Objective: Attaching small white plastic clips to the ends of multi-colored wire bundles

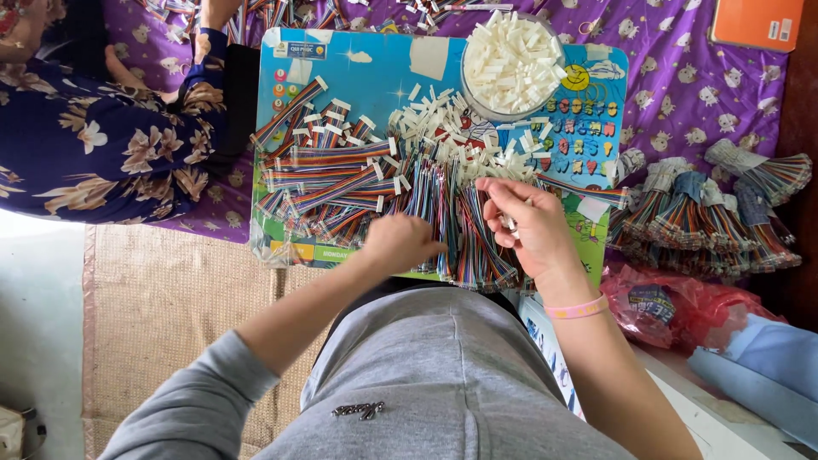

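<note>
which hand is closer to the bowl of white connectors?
Right. The right hand sits just below the bowl of white connectors, at the loose pile's edge. The left hand is lower and further left, on the rainbow ribbon cables.

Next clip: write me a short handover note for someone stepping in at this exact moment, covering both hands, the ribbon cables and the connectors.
Left hand: closed, resting on the loose rainbow ribbon cables on the blue board.
Right hand: fingers pinched above the same pile; what they grip is too small to tell.
White connectors fill the clear bowl at the board's far edge; more lie scattered over the cables.
Done: cables on the board's left side already carry white ends; bundled cables lie to the right on the purple cloth.
Left: the pile under the hands.
</note>
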